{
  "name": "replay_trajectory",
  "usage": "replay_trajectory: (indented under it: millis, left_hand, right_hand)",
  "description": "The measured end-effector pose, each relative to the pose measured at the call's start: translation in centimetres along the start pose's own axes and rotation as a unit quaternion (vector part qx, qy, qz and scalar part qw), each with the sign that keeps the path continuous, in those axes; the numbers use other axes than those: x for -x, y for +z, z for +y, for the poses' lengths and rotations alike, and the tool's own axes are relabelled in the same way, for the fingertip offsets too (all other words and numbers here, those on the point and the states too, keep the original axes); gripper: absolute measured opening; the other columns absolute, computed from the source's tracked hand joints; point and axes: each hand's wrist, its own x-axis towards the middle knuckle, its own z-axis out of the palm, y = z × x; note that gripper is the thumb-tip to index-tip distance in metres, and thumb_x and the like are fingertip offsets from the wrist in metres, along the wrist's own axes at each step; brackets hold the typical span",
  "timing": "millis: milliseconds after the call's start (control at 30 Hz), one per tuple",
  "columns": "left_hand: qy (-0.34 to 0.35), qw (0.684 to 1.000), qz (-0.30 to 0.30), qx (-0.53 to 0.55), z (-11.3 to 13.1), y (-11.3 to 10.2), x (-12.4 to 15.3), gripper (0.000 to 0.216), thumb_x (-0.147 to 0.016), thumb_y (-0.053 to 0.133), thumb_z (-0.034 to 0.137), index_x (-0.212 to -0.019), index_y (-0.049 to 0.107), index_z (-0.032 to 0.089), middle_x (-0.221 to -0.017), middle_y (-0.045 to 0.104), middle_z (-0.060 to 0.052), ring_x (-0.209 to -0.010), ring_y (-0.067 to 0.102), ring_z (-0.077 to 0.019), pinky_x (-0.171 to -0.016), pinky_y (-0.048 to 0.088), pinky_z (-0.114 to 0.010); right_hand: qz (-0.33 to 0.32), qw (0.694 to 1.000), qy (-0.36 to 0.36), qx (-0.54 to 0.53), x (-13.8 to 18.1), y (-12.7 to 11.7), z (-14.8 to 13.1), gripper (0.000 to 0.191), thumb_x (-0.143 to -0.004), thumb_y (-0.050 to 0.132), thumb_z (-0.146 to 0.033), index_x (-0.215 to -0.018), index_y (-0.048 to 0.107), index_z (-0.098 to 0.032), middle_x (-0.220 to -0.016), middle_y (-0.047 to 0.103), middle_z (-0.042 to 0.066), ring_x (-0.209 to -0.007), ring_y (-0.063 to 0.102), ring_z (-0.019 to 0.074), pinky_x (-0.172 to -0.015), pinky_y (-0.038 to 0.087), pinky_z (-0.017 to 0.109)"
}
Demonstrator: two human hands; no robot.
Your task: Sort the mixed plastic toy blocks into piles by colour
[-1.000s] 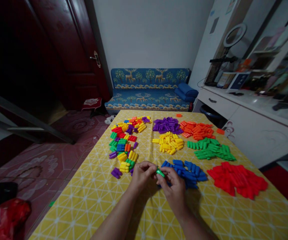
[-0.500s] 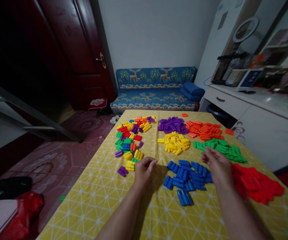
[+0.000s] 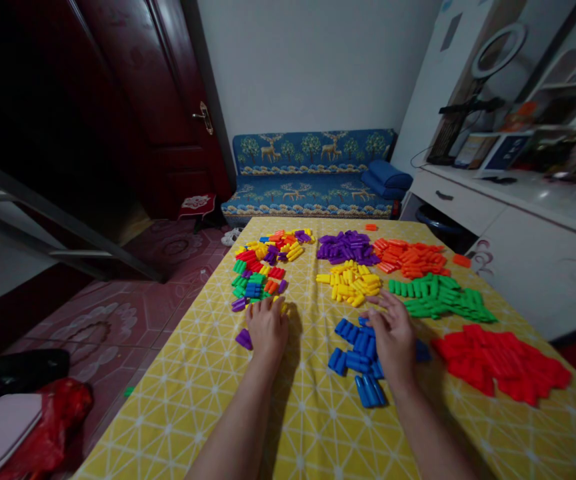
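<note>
Both hands lie open and empty, the left hand on the mixed pegs, the right hand over the blue pegs, which look light, stiff and slick, best pinched mid-length.

Mixed coloured blocks lie heaped just beside sorted blue blocks.

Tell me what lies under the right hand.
The right hand lies flat over the blue blocks, which spread around it on the yellow tablecloth. Blocks directly beneath the palm are covered, so their number cannot be seen.
</note>
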Motion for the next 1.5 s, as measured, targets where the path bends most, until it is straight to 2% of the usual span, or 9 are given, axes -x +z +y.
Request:
replay_trajectory:
  millis: [167, 300, 467, 633, 767, 1000, 1133, 1333, 1500]
  left_hand:
    - [0.049, 0.975, 0.025, 0.215, 0.4, 0.0, -0.1, 0.020, -0.084, 0.053, 0.014, -0.091, 0.070, 0.022, -0.098, 0.069, -0.007, -0.096, 0.061, -0.0247, -0.089, 0.043, -0.040]
    - [0.082, 0.896, -0.030, 0.434, 2.0, 0.5, 0.9, 0.009, -0.086, 0.058, 0.027, -0.089, 0.060, 0.018, -0.089, 0.065, -0.005, -0.083, 0.061, -0.0172, -0.076, 0.049, -0.029]
    - [0.054, 0.852, -0.097, 0.512, 3.7, 0.8, 2.0, 0.019, -0.083, 0.063, 0.034, -0.089, 0.056, 0.017, -0.087, 0.062, -0.004, -0.078, 0.061, -0.0148, -0.071, 0.050, -0.025]
    - [0.012, 0.907, -0.116, 0.406, 2.9, 0.6, 1.6, 0.022, -0.083, 0.063, 0.039, -0.091, 0.062, 0.019, -0.066, 0.064, 0.000, -0.058, 0.058, -0.0133, -0.056, 0.041, -0.023]
    - [0.021, 0.981, -0.012, 0.194, 1.3, -0.2, 0.7, 0.021, -0.088, 0.056, 0.035, -0.080, 0.068, 0.019, -0.070, 0.069, -0.005, -0.067, 0.061, -0.0182, -0.066, 0.042, -0.030]
    - [0.004, 1.000, 0.024, 0.011, -0.3, -0.5, 0.2, 0.028, -0.085, 0.058, 0.029, -0.112, 0.066, 0.023, -0.110, 0.071, -0.009, -0.108, 0.055, -0.0304, -0.096, 0.033, -0.048]
    - [-0.001, 1.000, -0.005, -0.023, -0.4, 0.0, 0.1, 0.035, -0.079, 0.060, 0.021, -0.115, 0.064, 0.023, -0.110, 0.071, -0.009, -0.111, 0.053, -0.0319, -0.102, 0.027, -0.053]
    - [0.035, 0.992, 0.022, 0.115, -0.2, -0.1, -0.5, 0.023, -0.084, 0.055, 0.016, -0.101, 0.069, 0.021, -0.098, 0.073, -0.008, -0.097, 0.061, -0.0264, -0.095, 0.040, -0.047]
    - [0.103, 0.909, -0.046, 0.402, 1.8, -0.1, 0.5, 0.019, -0.084, 0.054, 0.012, -0.094, 0.069, 0.019, -0.093, 0.073, -0.005, -0.088, 0.066, -0.0174, -0.081, 0.051, -0.029]
  right_hand:
    - [-0.131, 0.988, -0.059, 0.061, 2.1, 1.7, 0.0, 0.034, -0.089, 0.055, -0.033, -0.121, 0.055, -0.020, -0.109, 0.067, 0.010, -0.076, 0.068, 0.0165, -0.071, 0.056, 0.032]
    - [-0.193, 0.975, -0.078, 0.081, 2.4, 1.9, -0.2, 0.039, -0.089, 0.057, -0.034, -0.125, 0.055, -0.020, -0.113, 0.066, 0.011, -0.081, 0.066, 0.0170, -0.069, 0.056, 0.030]
    - [-0.221, 0.967, -0.082, 0.093, 2.4, 2.1, -0.6, 0.030, -0.087, 0.059, -0.034, -0.112, 0.066, -0.019, -0.096, 0.068, 0.008, -0.072, 0.064, 0.0160, -0.066, 0.056, 0.029]
    - [-0.220, 0.972, -0.020, 0.085, 1.7, 2.2, 0.0, 0.030, -0.082, 0.063, -0.036, -0.104, 0.069, -0.016, -0.079, 0.069, 0.006, -0.058, 0.059, 0.0139, -0.055, 0.053, 0.026]
    - [-0.162, 0.983, 0.047, 0.067, -1.5, 1.7, 1.2, 0.039, -0.076, 0.068, -0.043, -0.102, 0.068, -0.014, -0.078, 0.069, 0.006, -0.060, 0.062, 0.0160, -0.051, 0.052, 0.026]
    - [-0.030, 0.999, 0.013, 0.035, -5.4, 1.1, 2.0, 0.073, -0.071, 0.069, -0.046, -0.133, 0.049, -0.015, -0.132, 0.053, 0.021, -0.093, 0.069, 0.0246, -0.071, 0.057, 0.035]
    - [-0.081, 0.995, 0.014, 0.056, -2.2, 2.1, 1.4, 0.064, -0.078, 0.064, -0.042, -0.134, 0.047, -0.015, -0.111, 0.067, 0.016, -0.098, 0.068, 0.0251, -0.080, 0.056, 0.037]
    - [-0.188, 0.978, -0.013, 0.092, 2.2, 3.9, 0.3, 0.040, -0.084, 0.057, -0.033, -0.120, 0.059, -0.016, -0.100, 0.071, 0.011, -0.079, 0.069, 0.0193, -0.069, 0.056, 0.030]
    - [-0.231, 0.966, -0.065, 0.099, 3.1, 4.8, 0.4, 0.041, -0.085, 0.055, -0.024, -0.125, 0.058, -0.019, -0.118, 0.066, 0.012, -0.092, 0.068, 0.0198, -0.075, 0.056, 0.031]
